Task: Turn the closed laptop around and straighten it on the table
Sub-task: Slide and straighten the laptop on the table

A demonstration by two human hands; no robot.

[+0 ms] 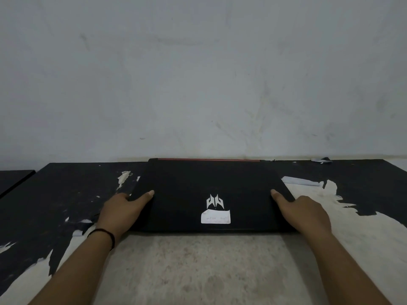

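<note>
A closed black laptop lies flat on the table, square to the wall. Its red-trimmed hinge edge is at the far side, touching the wall line. A silver logo and a white paper label sit near its front edge. My left hand grips the laptop's left side, thumb on the lid and fingers down along the edge. My right hand grips the right side in the same way, thumb on top.
The table's black coating is peeled, showing pale rough board in front of the laptop and to the right. A grey wall stands directly behind. Torn scraps of paper lie at the right. A second dark surface adjoins at far left.
</note>
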